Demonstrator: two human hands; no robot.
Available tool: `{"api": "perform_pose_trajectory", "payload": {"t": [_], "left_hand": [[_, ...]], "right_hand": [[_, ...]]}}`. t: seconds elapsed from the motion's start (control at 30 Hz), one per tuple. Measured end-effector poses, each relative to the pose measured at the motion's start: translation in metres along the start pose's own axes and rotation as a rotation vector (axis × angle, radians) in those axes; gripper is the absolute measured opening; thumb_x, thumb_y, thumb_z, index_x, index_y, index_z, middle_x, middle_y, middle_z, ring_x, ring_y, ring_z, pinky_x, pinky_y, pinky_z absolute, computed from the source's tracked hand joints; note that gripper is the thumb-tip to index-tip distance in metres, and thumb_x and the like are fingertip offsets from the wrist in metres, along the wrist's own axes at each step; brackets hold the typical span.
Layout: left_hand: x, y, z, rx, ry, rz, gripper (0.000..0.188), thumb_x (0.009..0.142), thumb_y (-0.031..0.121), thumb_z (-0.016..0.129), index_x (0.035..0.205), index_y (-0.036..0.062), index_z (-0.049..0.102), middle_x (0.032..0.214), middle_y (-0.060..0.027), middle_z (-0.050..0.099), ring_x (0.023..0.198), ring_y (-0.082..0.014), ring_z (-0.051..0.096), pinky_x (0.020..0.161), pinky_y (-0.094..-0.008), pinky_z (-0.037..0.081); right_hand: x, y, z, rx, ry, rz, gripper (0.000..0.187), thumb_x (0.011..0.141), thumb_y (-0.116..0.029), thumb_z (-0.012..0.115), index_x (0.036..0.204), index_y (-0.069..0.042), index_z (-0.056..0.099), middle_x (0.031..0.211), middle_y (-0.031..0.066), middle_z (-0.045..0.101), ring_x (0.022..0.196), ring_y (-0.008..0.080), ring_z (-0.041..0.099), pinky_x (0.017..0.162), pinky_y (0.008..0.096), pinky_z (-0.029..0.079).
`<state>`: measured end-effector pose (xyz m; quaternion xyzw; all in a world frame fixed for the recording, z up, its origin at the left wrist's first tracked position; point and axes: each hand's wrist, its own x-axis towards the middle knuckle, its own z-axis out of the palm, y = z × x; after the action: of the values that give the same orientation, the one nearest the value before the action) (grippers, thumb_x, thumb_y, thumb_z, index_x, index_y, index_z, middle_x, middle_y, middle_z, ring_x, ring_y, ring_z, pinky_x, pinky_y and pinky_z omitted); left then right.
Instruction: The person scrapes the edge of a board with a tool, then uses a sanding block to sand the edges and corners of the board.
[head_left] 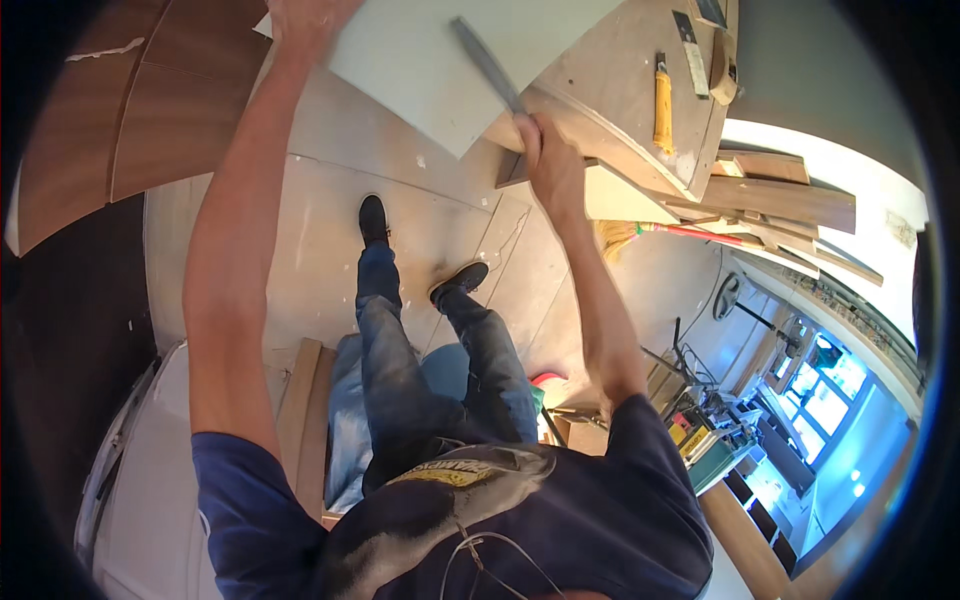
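Observation:
My right hand (548, 165) is closed around the handle end of a long, flat grey metal file (487, 62). The file slants up and to the left across a pale white panel (420, 65), whose corner points toward me. At the top edge of the view, my left hand (308, 18) is at the panel's left side. Its fingers are cut off by the picture's edge, so their grip is hidden. To the right of the panel a wooden workbench (610, 90) carries a yellow-handled utility knife (663, 105) and a flat metal blade (691, 55).
Brown boards (180, 130) stand at the left. Below the bench's right side lie stacked wood offcuts (780, 195) and a straw broom (620, 235) with a red handle. My feet are on the dusty floor (320, 230). A cluttered machine area (720, 420) is at lower right.

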<state>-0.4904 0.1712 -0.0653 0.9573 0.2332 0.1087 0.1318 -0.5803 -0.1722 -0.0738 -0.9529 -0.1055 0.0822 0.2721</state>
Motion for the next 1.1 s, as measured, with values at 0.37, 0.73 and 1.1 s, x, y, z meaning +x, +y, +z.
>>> {"api": "perform_pose_trajectory", "payload": {"t": [0.37, 0.73, 1.1], "left_hand": [[0.001, 0.000, 0.001, -0.024, -0.001, 0.008, 0.059, 0.102, 0.037, 0.047, 0.143, -0.0048, 0.051, 0.141, -0.0271, 0.059, 0.133, -0.0404, 0.056, 0.114, -0.0558, 0.036], [0.006, -0.010, 0.002, -0.024, 0.052, 0.016, 0.059, 0.102, 0.038, 0.048, 0.144, -0.0040, 0.050, 0.142, -0.0267, 0.059, 0.133, -0.0404, 0.055, 0.114, -0.0574, 0.036], [0.005, -0.005, 0.006, -0.063, 0.057, 0.014, 0.061, 0.101, 0.039, 0.049, 0.146, -0.0025, 0.050, 0.146, -0.0269, 0.056, 0.138, -0.0384, 0.052, 0.118, -0.0546, 0.034]], "right_hand": [[-0.035, -0.014, 0.003, -0.034, -0.071, 0.031, 0.036, 0.104, -0.047, 0.057, 0.107, -0.012, 0.063, 0.071, 0.0201, 0.067, 0.071, 0.0453, 0.067, 0.062, 0.0533, 0.050], [-0.061, -0.016, 0.014, -0.018, -0.125, 0.027, 0.038, 0.104, -0.049, 0.056, 0.108, -0.012, 0.063, 0.071, 0.0214, 0.068, 0.072, 0.0476, 0.067, 0.062, 0.0544, 0.050], [-0.020, -0.031, 0.036, 0.525, -0.008, 0.055, 0.043, 0.101, -0.044, 0.066, 0.094, -0.002, 0.061, 0.059, 0.0114, 0.054, 0.055, 0.0229, 0.055, 0.055, 0.0376, 0.045]]}}
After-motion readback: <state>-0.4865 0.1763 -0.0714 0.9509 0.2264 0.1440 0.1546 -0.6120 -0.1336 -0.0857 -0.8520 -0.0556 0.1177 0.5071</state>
